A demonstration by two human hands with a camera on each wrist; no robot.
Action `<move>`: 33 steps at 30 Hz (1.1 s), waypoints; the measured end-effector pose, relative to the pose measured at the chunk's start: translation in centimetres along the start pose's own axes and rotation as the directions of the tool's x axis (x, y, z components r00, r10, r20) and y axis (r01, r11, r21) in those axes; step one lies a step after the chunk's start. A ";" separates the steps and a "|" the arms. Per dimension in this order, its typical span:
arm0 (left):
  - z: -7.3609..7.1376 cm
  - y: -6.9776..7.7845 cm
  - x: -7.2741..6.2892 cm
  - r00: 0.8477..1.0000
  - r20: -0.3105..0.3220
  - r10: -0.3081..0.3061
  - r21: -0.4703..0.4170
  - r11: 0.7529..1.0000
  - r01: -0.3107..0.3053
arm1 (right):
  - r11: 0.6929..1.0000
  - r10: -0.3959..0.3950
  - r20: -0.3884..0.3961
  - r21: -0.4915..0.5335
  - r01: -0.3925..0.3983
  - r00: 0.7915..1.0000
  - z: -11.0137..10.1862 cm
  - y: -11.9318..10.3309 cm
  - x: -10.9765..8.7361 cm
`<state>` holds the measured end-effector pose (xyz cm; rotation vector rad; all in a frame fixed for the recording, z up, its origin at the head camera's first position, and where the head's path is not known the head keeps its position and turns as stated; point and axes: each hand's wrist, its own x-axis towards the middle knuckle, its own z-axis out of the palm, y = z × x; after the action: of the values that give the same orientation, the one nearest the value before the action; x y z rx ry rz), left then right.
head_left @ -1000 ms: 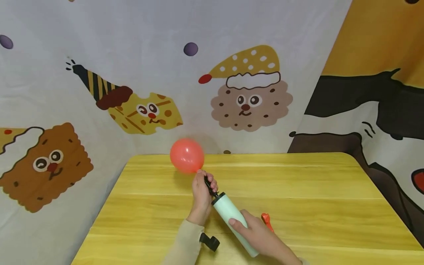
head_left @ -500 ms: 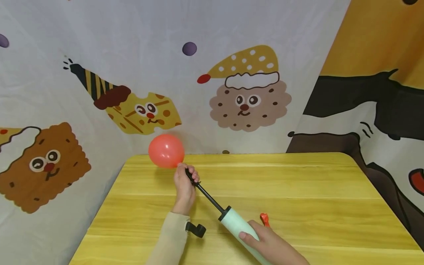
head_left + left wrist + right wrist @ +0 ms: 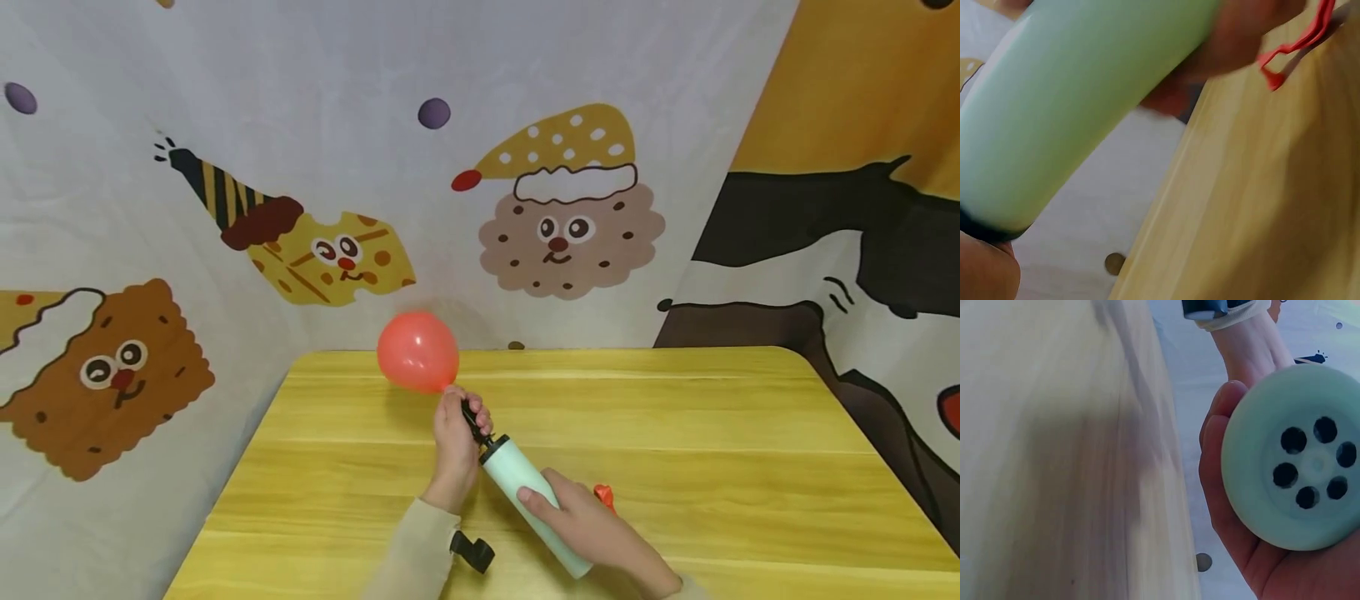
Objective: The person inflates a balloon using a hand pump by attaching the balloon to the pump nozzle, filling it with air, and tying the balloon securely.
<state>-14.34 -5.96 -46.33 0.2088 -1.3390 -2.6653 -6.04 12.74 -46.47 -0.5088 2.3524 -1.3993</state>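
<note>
My left hand [image 3: 456, 429] grips the black handle end of a mint-green balloon pump [image 3: 525, 492]. A round, partly inflated red balloon [image 3: 417, 352] sits at that end, its neck at my left fingertips. Lower down, my right hand [image 3: 581, 517] wraps round the pump's barrel. The black rod is pushed in, so handle and barrel meet. In the right wrist view the barrel's round end [image 3: 1316, 462] with several dark holes faces the camera. The left wrist view is mostly filled by the green barrel [image 3: 1079, 106].
An uninflated red balloon [image 3: 604, 497] lies on the wooden table [image 3: 712, 467], just beyond my right hand. A black strap mount [image 3: 472, 552] sticks out from my left sleeve. Behind the table's far edge hangs a cartoon-printed cloth [image 3: 360, 125].
My left hand first drew the handle away to the upper left, baring the rod, then came back and pushed it in. The red balloon moved along with it and looks slightly larger.
</note>
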 end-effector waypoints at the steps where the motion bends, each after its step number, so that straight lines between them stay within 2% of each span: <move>1: 0.1 -0.2 -0.1 1.000 0.004 -0.006 0.001 1.000 0.006 | 1.000 0.005 -0.004 0.002 -0.005 1.000 0.0 -0.1 0.2; 4: 0.0 -0.5 -0.2 1.000 0.005 -0.017 0.005 1.000 0.017 | 1.000 0.016 -0.009 0.023 -0.016 1.000 0.2 0.0 0.3; 9: -0.4 -0.4 0.5 1.000 -0.007 -0.017 0.015 1.000 0.017 | 0.998 0.022 -0.018 0.062 -0.020 1.000 0.7 0.3 0.3; 14: -1.1 0.8 2.0 1.000 -0.024 0.008 -0.032 0.999 -0.009 | 0.998 0.036 0.011 0.045 -0.036 0.999 0.1 0.7 -1.0; 17: -1.6 1.8 3.0 0.997 -0.053 0.047 -0.061 0.997 -0.050 | 0.995 0.093 0.051 0.019 -0.094 0.994 -0.7 1.0 -2.4; 20: -1.9 2.6 3.4 0.996 -0.057 0.063 -0.058 0.996 -0.066 | 0.990 0.136 0.082 0.018 -0.138 0.987 -1.0 1.5 -3.4; 27: -2.3 2.3 3.2 0.997 -0.037 0.065 -0.040 0.997 -0.067 | 0.992 0.121 0.094 0.028 -0.124 0.988 -0.7 2.1 -3.5; 33: -1.4 1.0 1.8 0.999 -0.001 0.032 -0.032 0.999 -0.032 | 0.998 0.057 0.048 0.009 -0.058 0.997 0.0 1.6 -1.9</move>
<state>-15.81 -7.99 -46.47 0.1825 -1.2880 -2.6581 -4.63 14.38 -47.67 -0.4626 2.3025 -1.3587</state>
